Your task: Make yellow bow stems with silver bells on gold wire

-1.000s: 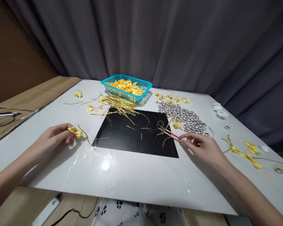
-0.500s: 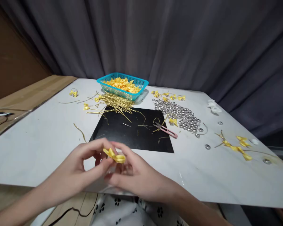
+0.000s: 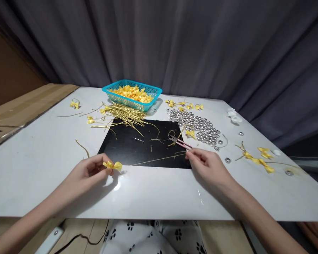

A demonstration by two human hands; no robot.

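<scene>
My left hand (image 3: 88,173) pinches a small yellow ribbon bow (image 3: 112,165) just above the white table (image 3: 161,194), at the near left corner of a black mat (image 3: 137,148). A thin gold wire (image 3: 159,158) runs from near the bow across the mat to my right hand (image 3: 208,167). That hand's fingertips are pinched together at the wire's far end. They sit right beside the pink snips (image 3: 181,143), which lie on the mat's right edge.
A teal basket (image 3: 127,102) full of yellow bows stands at the back, with a pile of gold wires (image 3: 127,114) in front of it. Silver beads (image 3: 198,125) are heaped to the right. Loose bows (image 3: 257,158) lie far right and far left (image 3: 74,104). Grey curtain behind.
Both hands met over the bow near the table's front edge half a second ago. Since then they have parted: the left keeps the bow, the right has moved to the snips, drawing a wire.
</scene>
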